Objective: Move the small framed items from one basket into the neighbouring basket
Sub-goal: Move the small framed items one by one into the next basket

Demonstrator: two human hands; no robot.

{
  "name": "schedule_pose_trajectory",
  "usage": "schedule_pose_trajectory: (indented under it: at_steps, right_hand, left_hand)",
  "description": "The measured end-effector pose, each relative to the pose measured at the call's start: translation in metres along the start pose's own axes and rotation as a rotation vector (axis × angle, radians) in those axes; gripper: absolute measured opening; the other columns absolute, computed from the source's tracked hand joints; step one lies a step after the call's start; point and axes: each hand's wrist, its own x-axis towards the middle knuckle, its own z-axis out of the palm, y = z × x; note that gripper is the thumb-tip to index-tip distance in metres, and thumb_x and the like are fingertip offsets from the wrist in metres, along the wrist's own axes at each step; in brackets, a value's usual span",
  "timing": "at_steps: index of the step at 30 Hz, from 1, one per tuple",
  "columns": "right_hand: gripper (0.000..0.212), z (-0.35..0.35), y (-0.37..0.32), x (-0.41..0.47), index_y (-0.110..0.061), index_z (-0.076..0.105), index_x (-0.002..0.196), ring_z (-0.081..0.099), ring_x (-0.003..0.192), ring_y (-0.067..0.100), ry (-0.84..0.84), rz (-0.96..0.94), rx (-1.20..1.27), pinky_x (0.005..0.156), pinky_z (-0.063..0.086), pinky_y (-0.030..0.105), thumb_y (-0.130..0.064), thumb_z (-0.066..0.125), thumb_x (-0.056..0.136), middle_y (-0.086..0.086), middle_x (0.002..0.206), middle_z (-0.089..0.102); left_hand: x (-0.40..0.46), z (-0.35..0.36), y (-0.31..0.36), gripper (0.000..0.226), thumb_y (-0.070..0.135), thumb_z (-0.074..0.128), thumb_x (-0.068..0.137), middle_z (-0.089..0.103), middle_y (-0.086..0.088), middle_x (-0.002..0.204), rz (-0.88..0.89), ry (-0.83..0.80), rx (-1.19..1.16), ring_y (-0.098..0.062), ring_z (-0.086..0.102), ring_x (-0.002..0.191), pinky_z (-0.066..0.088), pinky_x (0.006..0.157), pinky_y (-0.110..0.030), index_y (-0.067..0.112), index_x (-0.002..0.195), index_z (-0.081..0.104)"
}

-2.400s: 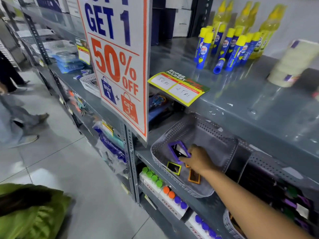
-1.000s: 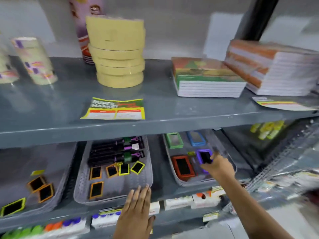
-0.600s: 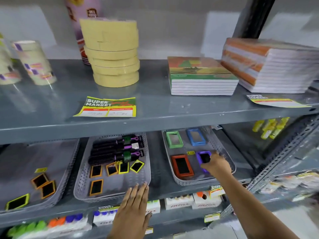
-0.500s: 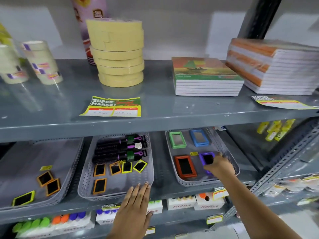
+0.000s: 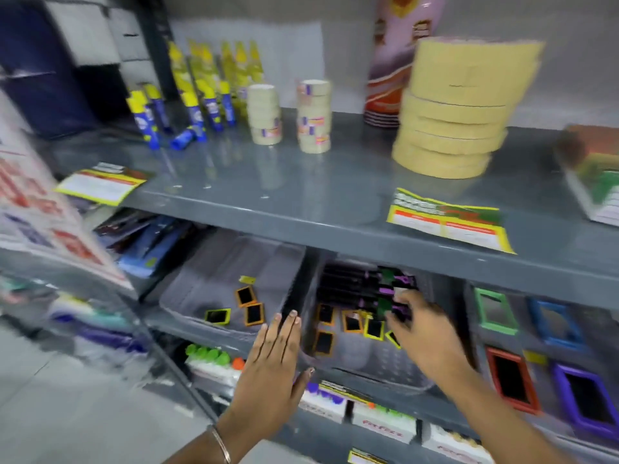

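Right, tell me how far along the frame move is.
Done: three small frames lie in the left basket. In hand: the right hand reaches into the middle basket; blur hides whether it grips anything. The left hand is flat, open at the shelf edge. Left: about five small frames remain in the middle basket.

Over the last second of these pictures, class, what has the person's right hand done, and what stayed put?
The right hand left the purple frame lying in the right-hand basket and crossed left into the middle basket, over its small framed items. Whether it grips one is unclear. The left hand stays flat and open at the shelf front.
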Motion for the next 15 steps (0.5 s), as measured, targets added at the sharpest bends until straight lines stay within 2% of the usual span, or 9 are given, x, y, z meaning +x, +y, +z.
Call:
schedule_pose_trajectory:
  at_steps: [2, 6, 8, 10, 12, 14, 15]
  right_hand:
    - [0.028, 0.03, -0.041, 0.011, -0.02, 0.062, 0.113, 0.071, 0.086, 0.026, -0.09, -0.08, 0.07, 0.071, 0.056, 0.036, -0.031, 0.068, 0.087, 0.004, 0.099, 0.075]
    - [0.023, 0.093, -0.113, 0.034, -0.017, 0.068, 0.107, 0.071, 0.095, 0.026, -0.263, -0.192, 0.19, 0.082, 0.056, 0.038, -0.024, 0.07, 0.086, 0.006, 0.102, 0.076]
    - [0.019, 0.121, -0.147, 0.045, -0.017, 0.07, 0.104, 0.07, 0.097, 0.026, -0.332, -0.217, 0.174, 0.082, 0.055, 0.034, -0.022, 0.07, 0.085, 0.005, 0.104, 0.076]
    - [0.006, 0.148, -0.175, 0.055, -0.018, 0.068, 0.09, 0.069, 0.096, 0.031, -0.382, -0.233, 0.127, 0.073, 0.049, 0.029, -0.017, 0.067, 0.084, 0.011, 0.1, 0.075]
    - [0.005, 0.174, -0.197, 0.065, -0.019, 0.06, 0.081, 0.067, 0.095, 0.036, -0.455, -0.262, -0.002, 0.068, 0.041, 0.027, -0.016, 0.064, 0.085, 0.016, 0.097, 0.073]
    - [0.004, 0.195, -0.21, 0.072, -0.012, 0.059, 0.088, 0.067, 0.098, 0.037, -0.55, -0.271, -0.18, 0.071, 0.045, 0.032, -0.016, 0.061, 0.089, 0.019, 0.102, 0.07]
    - [0.01, 0.204, -0.212, 0.076, -0.007, 0.062, 0.098, 0.066, 0.102, 0.037, -0.573, -0.263, -0.231, 0.076, 0.049, 0.035, -0.013, 0.056, 0.092, 0.021, 0.107, 0.069]
  left_hand:
    - [-0.007, 0.002, -0.025, 0.081, 0.053, 0.041, 0.098, 0.014, -0.009, 0.164, -0.048, -0.013, -0.008, -0.031, 0.012, 0.15, 0.014, 0.117, -0.044, 0.003, 0.156, 0.015]
    - [-0.02, 0.008, -0.062, 0.079, 0.048, 0.048, 0.096, 0.017, -0.012, 0.162, -0.113, -0.06, -0.013, -0.033, 0.014, 0.149, 0.015, 0.117, -0.046, 0.0, 0.154, 0.023]
    - [-0.024, 0.013, -0.075, 0.076, 0.049, 0.041, 0.099, 0.015, -0.013, 0.162, -0.146, -0.092, 0.007, -0.033, 0.012, 0.15, 0.011, 0.118, -0.045, 0.001, 0.154, 0.02]
    - [-0.026, 0.014, -0.083, 0.075, 0.05, 0.035, 0.099, 0.015, -0.012, 0.162, -0.184, -0.129, 0.028, -0.032, 0.012, 0.15, 0.009, 0.118, -0.045, 0.002, 0.155, 0.02]
    - [-0.025, 0.015, -0.087, 0.073, 0.049, 0.036, 0.097, 0.024, -0.013, 0.16, -0.186, -0.143, 0.036, -0.032, 0.019, 0.148, 0.013, 0.115, -0.046, 0.003, 0.153, 0.028]
    - [-0.023, 0.012, -0.088, 0.072, 0.049, 0.041, 0.095, 0.032, -0.012, 0.157, -0.176, -0.163, 0.055, -0.033, 0.025, 0.146, 0.014, 0.114, -0.046, 0.004, 0.15, 0.035]
    - [-0.023, 0.012, -0.088, 0.072, 0.049, 0.042, 0.093, 0.035, -0.012, 0.156, -0.175, -0.163, 0.066, -0.033, 0.027, 0.145, 0.014, 0.113, -0.046, 0.004, 0.149, 0.037]
